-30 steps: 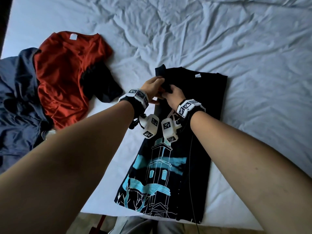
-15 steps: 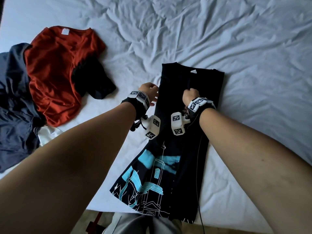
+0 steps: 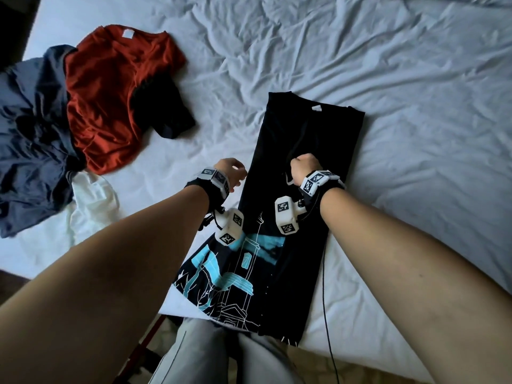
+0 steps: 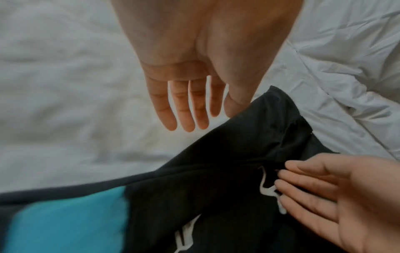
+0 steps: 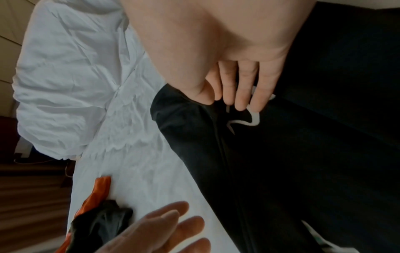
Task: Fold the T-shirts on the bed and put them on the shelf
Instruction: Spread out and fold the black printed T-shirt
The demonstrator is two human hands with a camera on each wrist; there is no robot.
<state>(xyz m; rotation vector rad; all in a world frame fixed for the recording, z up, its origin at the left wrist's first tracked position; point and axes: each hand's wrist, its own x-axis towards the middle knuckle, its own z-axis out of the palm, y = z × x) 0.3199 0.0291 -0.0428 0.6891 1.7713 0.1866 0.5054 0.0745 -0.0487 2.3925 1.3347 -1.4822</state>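
Black shirt (image 3: 310, 167) lies narrowed on the bed (image 3: 415, 106); right hand (image 3: 303, 167) pinches its middle, likely to fold. Left hand (image 3: 231, 173) hovers beside it, fingers loose, holding nothing.

Bare bed (image 3: 415, 79) sheet lay open right of and beyond the black T-shirt (image 3: 313, 151); to its left, a pile of clothes (image 3: 83, 106) blocked the far side; a clear strip separated them.

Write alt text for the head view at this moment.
A person's right hand grips the middle of a black printed T-shirt laid lengthwise on a white bed; the left hand hovers open beside it. A red T-shirt lies further left.
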